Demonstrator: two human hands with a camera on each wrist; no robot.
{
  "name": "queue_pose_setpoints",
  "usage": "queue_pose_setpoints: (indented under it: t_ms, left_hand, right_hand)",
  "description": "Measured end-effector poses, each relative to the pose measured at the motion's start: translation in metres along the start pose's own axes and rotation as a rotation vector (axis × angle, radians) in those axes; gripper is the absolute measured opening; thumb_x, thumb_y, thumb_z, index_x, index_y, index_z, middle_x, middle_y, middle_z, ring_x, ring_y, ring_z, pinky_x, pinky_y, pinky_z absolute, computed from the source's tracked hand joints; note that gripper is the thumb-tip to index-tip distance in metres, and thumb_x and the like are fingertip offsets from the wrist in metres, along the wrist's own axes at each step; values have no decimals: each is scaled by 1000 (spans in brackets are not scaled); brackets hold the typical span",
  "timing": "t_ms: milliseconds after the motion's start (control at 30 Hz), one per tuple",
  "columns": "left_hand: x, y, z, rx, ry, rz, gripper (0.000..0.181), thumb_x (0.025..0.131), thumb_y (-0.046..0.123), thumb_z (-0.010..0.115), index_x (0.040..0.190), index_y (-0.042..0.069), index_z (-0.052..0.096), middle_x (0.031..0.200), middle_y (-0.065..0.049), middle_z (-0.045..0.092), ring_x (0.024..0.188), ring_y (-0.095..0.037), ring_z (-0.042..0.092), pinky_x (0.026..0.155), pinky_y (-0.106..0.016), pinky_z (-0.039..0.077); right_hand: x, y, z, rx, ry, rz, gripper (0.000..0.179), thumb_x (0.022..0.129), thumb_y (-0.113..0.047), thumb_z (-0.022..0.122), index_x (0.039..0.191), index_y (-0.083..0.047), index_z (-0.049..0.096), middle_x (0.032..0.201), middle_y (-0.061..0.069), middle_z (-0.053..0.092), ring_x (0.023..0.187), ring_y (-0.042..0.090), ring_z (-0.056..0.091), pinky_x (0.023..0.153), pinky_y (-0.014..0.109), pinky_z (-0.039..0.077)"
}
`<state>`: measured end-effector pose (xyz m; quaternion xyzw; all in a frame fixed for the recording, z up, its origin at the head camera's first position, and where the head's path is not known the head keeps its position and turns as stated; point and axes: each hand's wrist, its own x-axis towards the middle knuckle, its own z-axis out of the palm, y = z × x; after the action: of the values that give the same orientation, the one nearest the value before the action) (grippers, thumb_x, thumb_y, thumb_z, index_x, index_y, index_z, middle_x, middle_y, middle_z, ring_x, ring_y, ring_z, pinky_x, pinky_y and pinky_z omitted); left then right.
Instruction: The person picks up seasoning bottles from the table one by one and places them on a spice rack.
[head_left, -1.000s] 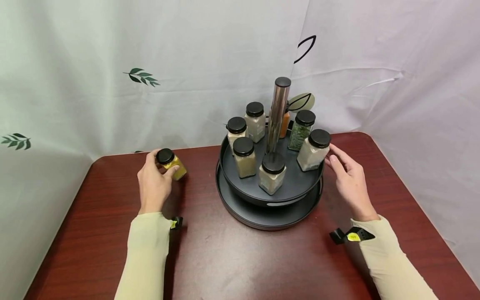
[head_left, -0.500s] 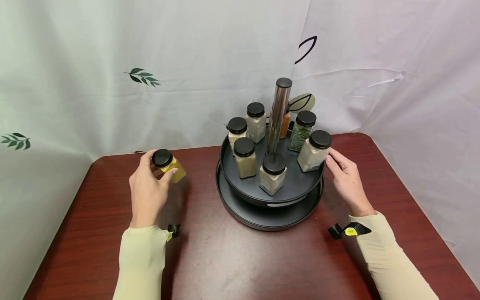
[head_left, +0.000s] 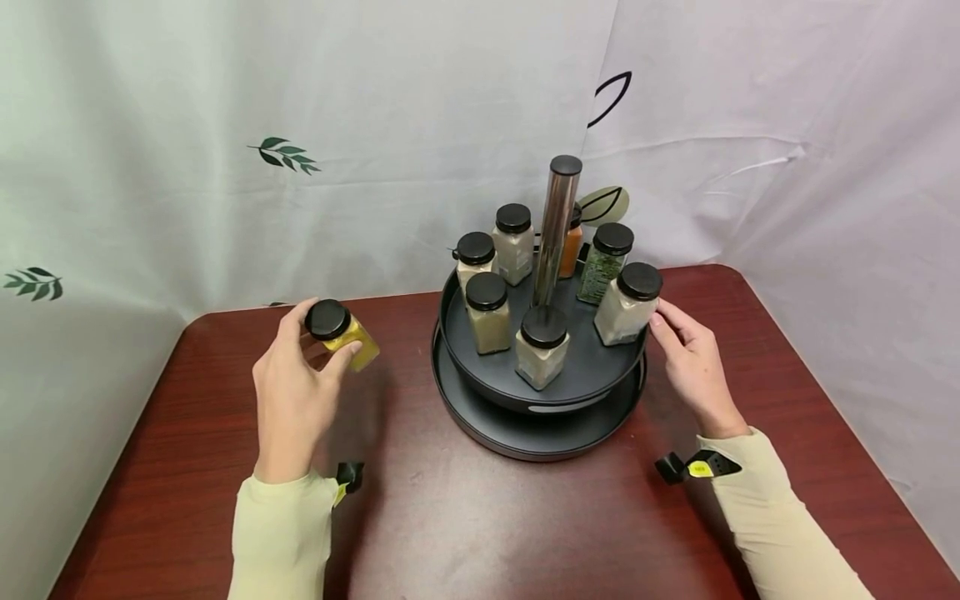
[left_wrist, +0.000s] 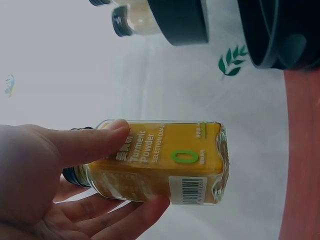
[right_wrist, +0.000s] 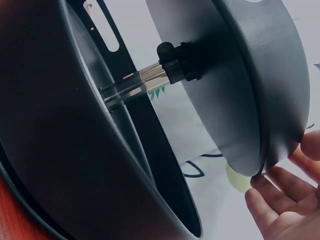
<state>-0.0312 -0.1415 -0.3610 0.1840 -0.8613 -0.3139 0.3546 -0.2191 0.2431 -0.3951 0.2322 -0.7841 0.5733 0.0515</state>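
Note:
My left hand (head_left: 300,375) grips a glass spice jar (head_left: 351,333) with a black lid, tilted above the table's left side. In the left wrist view the spice jar (left_wrist: 165,160) reads "Turmeric Powder", with my thumb across one face and fingers beneath. A black two-tier turntable rack stands at centre right. At the right edge of its upper tray (head_left: 570,367), my right hand (head_left: 693,358) holds the rim between thumb and fingers. The right wrist view has those fingers (right_wrist: 280,190) at the wall of the upper tray (right_wrist: 280,90).
Several black-lidded spice jars stand on the upper tray, including a green one (head_left: 602,262) and a pale one (head_left: 628,304) near my right hand. A metal post (head_left: 557,233) rises through it. Below is the lower tray (head_left: 532,442), on a red-brown table (head_left: 480,517) before a white curtain (head_left: 412,125).
My left hand has drawn slightly back toward me with the turmeric jar still in its grip. The right hand has closed in a little on the tray's rim; the jars barely shift.

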Motion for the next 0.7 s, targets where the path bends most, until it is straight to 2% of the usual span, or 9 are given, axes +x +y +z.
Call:
queue_pose_setpoints:
  t_ms: [200,700]
  left_hand:
    - [-5,9,-2,-31,19,43,66,80,5,85,139,11,56,111,-10,71,90,-24,73,75,-5,46]
    - [-17,31,-13,-65,55,148,72,78,5,86,143,9,55,110,-11,72,88,-27,73,79,-5,47]
  right_hand:
    - [-5,-1,0,-30,18,6,39,107,-20,51,143,-5,56,137,2,60,126,-1,51,100,13,40]
    - [-21,-7,0,-126,46,-19,38,105,-18,54,140,-3,59,136,14,61,119,-5,55,93,11,43]
